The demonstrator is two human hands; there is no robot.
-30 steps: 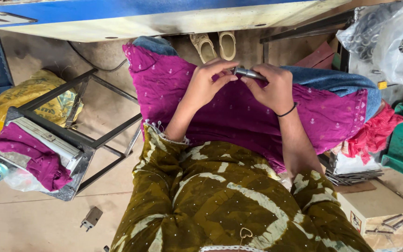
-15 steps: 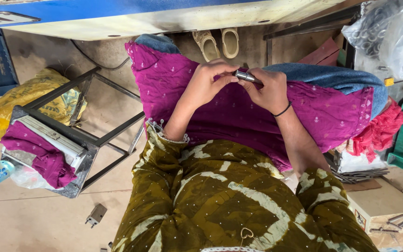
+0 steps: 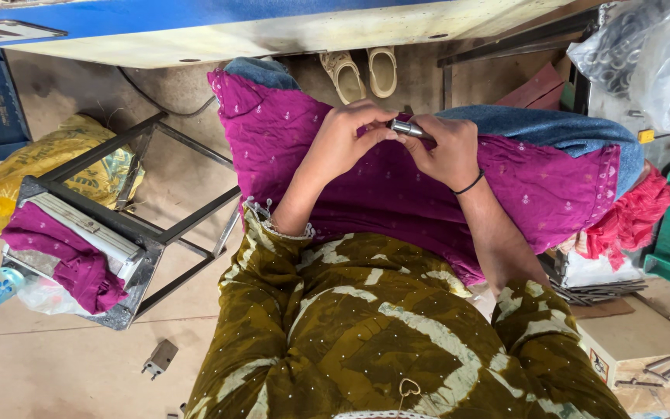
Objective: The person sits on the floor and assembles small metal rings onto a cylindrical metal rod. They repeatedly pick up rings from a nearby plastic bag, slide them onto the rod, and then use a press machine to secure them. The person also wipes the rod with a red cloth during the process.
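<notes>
My left hand [image 3: 347,143] and my right hand [image 3: 447,151] meet over my lap, which is covered by magenta cloth [image 3: 381,186]. Both hands pinch a small silvery metal cylinder [image 3: 409,128] between their fingertips. The left fingers grip its left end and the right hand wraps its right end. A black band circles my right wrist [image 3: 471,185]. Much of the metal part is hidden by my fingers.
A metal stool frame [image 3: 118,233] with magenta cloth draped on it stands at the left. A yellow bag [image 3: 9,186] lies beyond it. A cardboard box [image 3: 645,357] with metal parts sits at the lower right, clear bags of hardware [image 3: 645,54] at the upper right. A small metal piece [image 3: 160,358] lies on the floor.
The hands and the metal part have stayed together over the lap; the view has shifted slightly and the fingers have adjusted their grip a little.
</notes>
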